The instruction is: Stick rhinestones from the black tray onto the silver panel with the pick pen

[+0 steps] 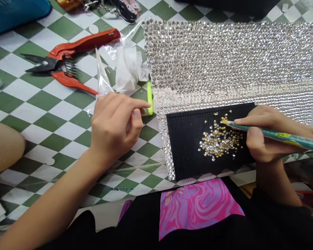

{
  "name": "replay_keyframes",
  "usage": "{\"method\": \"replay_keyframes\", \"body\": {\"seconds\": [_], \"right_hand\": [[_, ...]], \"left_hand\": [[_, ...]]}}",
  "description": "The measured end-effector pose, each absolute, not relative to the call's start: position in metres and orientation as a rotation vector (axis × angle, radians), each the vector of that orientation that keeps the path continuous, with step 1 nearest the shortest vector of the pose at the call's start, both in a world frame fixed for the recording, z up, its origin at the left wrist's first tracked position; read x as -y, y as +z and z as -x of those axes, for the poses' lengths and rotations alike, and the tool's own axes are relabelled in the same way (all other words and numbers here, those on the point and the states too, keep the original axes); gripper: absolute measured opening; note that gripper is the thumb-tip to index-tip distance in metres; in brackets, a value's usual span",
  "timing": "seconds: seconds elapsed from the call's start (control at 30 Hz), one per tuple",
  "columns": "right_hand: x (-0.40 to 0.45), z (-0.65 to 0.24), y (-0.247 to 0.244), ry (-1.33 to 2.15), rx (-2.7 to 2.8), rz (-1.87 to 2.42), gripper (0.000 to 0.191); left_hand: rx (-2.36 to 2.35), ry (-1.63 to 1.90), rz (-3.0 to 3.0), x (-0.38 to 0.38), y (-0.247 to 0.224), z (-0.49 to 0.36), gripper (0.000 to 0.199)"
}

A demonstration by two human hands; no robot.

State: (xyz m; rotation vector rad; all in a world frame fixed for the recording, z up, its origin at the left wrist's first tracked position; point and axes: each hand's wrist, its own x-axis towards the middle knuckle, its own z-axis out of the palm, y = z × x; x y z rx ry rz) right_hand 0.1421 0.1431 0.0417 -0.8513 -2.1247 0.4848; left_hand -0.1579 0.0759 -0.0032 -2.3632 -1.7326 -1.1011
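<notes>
My right hand (268,133) grips a green pencil-like tool (284,136), its yellow tip touching or just above loose rhinestones (220,142). These gold and silver stones lie on a black ridged tray (185,139), which rests over the lower part of a sheet covered with rows of rhinestones (224,55). My left hand (117,125) is on the checkered table left of the tray, its fingers curled and the index finger reaching to a bright yellow-green stick (149,99). Whether the curled fingers hold anything is hidden.
Red-handled cutters (67,66) lie at the upper left, beside crumpled clear plastic and white tissue (129,66). A beige cup (6,149) stands at the left edge. Keychains (125,8), a teal case (18,15) and a black object (229,7) are along the top.
</notes>
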Motion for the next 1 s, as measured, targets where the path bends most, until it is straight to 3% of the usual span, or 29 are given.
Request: {"method": "replay_keyframes", "body": {"seconds": [0.23,0.43,0.63,1.0], "right_hand": [[-0.152,-0.122,0.063,0.493,2.144,0.946,0.024],[-0.180,-0.080,0.062,0.575,2.401,0.643,0.010],[-0.188,-0.065,0.053,0.512,2.557,0.733,0.016],[-0.191,-0.065,0.050,0.545,2.576,0.663,0.008]], "left_hand": [[1.755,-1.118,2.342,-0.075,-0.006,0.158,0.024],[1.748,-1.106,2.349,-0.075,-0.004,0.159,0.024],[1.769,-1.094,2.354,-0.074,-0.004,0.159,0.023],[1.762,-1.082,2.362,-0.074,-0.003,0.159,0.025]]}}
